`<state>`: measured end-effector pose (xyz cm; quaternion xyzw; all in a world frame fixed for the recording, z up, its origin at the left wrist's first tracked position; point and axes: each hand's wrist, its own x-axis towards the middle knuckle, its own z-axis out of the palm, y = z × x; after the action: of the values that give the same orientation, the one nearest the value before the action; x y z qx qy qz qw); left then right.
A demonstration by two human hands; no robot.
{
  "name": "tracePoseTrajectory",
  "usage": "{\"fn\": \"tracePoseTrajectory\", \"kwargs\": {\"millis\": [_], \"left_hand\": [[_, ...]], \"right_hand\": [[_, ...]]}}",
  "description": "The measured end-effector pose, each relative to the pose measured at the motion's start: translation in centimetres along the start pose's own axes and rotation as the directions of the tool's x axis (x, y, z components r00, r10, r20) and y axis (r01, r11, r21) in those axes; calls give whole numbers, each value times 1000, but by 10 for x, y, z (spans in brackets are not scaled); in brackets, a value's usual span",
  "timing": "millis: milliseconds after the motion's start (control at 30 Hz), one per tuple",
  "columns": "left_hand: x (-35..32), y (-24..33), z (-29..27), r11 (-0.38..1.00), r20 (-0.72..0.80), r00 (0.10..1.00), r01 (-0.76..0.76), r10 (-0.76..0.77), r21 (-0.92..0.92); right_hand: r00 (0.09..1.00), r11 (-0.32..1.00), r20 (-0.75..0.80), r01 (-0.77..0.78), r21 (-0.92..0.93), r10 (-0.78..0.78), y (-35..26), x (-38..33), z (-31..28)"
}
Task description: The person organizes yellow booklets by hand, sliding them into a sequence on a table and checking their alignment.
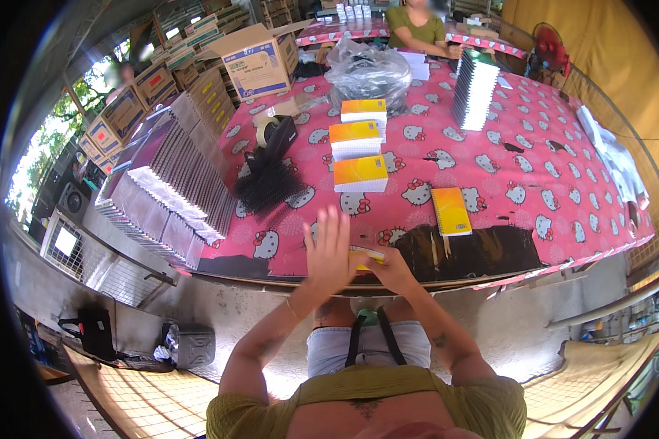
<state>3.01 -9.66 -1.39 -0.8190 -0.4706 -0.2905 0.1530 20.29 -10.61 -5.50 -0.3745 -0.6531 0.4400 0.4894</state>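
Observation:
At the table's near edge my right hand (393, 271) grips a small yellow notebook (374, 254), much of it hidden behind the hands. My left hand (329, 252) is raised beside it, fingers stretched out and slightly blurred; whether its palm touches the notebook I cannot tell. Another yellow spiral notebook (452, 211) lies flat to the right. Ahead of my hands stand three short stacks of yellow-orange notebooks in a row: a near stack (360, 173), a middle stack (356, 139) and a far stack (364, 110).
Tall piles of spiral notebooks (176, 175) fill the table's left side. Near them lie black spiral coils (267, 183) and a tape dispenser (277, 133). Farther back are a plastic bag (368, 73), an open carton (255, 64), a tall notebook stack (474, 94) and another person (416, 29).

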Motion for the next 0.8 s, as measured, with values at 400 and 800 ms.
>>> {"fn": "tracePoseTrajectory", "kwargs": {"millis": [400, 800], "left_hand": [[-63, 5, 37, 983, 71, 985, -149, 157, -112], [-19, 11, 15, 988, 110, 984, -137, 144, -71]], "right_hand": [[982, 988, 109, -154, 14, 152, 5, 3, -5], [993, 985, 4, 114, -131, -114, 12, 5, -2]]}}
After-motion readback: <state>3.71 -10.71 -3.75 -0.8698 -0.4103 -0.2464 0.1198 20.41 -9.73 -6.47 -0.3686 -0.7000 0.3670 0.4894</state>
